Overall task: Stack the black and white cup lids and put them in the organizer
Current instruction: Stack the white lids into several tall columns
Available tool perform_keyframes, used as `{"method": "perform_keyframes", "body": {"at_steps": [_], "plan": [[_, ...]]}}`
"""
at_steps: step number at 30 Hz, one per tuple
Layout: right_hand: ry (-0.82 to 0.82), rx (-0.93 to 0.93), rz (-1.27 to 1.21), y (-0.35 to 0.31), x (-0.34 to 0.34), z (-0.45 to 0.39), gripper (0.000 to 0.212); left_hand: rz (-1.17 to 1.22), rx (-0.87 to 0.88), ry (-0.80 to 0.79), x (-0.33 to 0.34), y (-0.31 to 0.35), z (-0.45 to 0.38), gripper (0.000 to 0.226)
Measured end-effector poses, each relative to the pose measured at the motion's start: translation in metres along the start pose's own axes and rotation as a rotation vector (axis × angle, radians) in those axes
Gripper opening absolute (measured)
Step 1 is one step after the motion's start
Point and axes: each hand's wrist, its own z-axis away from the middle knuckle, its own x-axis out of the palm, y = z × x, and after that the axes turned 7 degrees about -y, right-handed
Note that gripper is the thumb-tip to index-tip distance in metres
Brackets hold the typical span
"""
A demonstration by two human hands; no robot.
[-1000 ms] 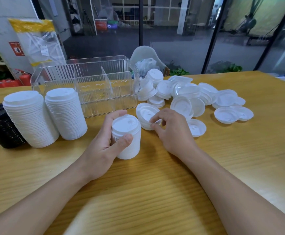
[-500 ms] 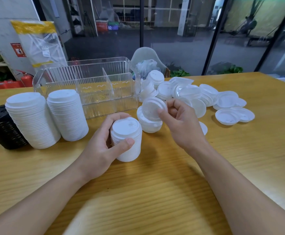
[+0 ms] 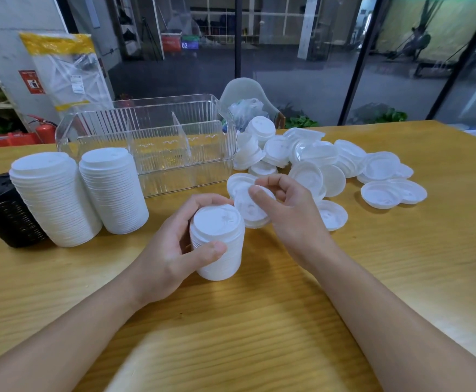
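Observation:
My left hand grips a short stack of white lids standing on the wooden table. My right hand pinches a single white lid, tilted just right of the stack's top. Loose white lids lie scattered behind and right of my right hand. Two tall white lid stacks stand at the left, with a black lid stack at the far left. The clear organizer stands behind them with dividers and no lids inside.
A chair back with a plastic bag on it stands beyond the table's far edge. A glass wall and a red fire extinguisher are behind the table.
My right hand picked a lid off the pile, lifted it, and has brought it down and left toward the top of the stack. My left hand kept its grip on the stack.

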Motion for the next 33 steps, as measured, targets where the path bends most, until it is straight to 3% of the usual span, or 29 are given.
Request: {"method": "perform_keyframes", "body": {"at_steps": [6, 10, 14, 18, 29, 33], "plan": [[-0.194, -0.013, -0.029, 0.001, -0.004, 0.001, 0.069, -0.004, -0.005, -0.001, 0.000, 0.000, 0.000, 0.063], [-0.178, 0.012, -0.117, 0.004, -0.005, -0.003, 0.080, 0.004, -0.003, -0.006, 0.000, 0.001, 0.000, 0.068], [-0.069, 0.071, -0.269, 0.003, -0.008, -0.005, 0.071, -0.009, -0.002, 0.000, -0.001, 0.001, 0.001, 0.067], [-0.111, 0.070, -0.317, -0.003, -0.014, -0.004, 0.053, 0.011, -0.010, -0.002, -0.001, 0.000, 0.000, 0.068], [-0.052, 0.077, -0.316, 0.001, -0.013, -0.005, 0.062, 0.022, -0.012, 0.014, 0.000, 0.002, 0.001, 0.069], [-0.054, 0.037, -0.220, 0.001, -0.012, -0.004, 0.033, 0.024, -0.015, 0.012, 0.000, 0.003, 0.000, 0.070]]}}
